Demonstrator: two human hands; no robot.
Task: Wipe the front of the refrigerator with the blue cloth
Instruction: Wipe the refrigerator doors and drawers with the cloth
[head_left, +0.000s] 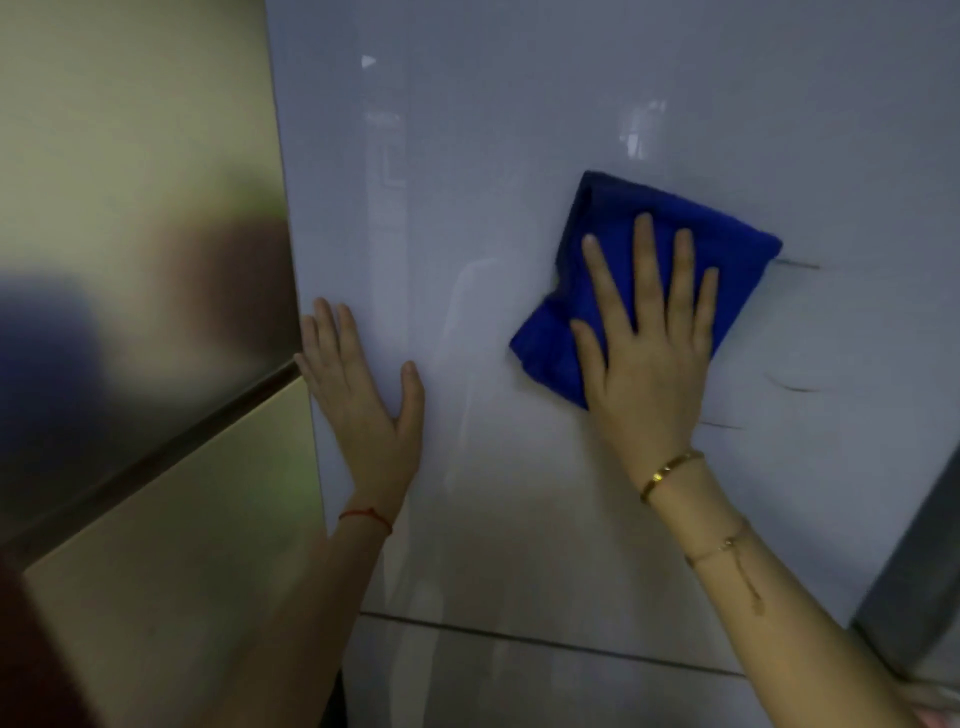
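Observation:
A glossy pale grey refrigerator door (519, 130) fills most of the view. The folded blue cloth (613, 223) lies flat against it at mid height. My right hand (649, 343) presses on the cloth with fingers spread, palm covering its lower right part. My left hand (363, 395) rests flat and bare on the door near its left edge, fingers up, thumb out. A thin seam (545, 639) crosses the door front below both forearms.
To the left stands a gold-toned metallic surface (135, 156) with a dark diagonal gap (171, 447) across it. A darker grey edge (919, 571) shows at the lower right of the door. Faint dark streaks (795, 387) mark the door right of the cloth.

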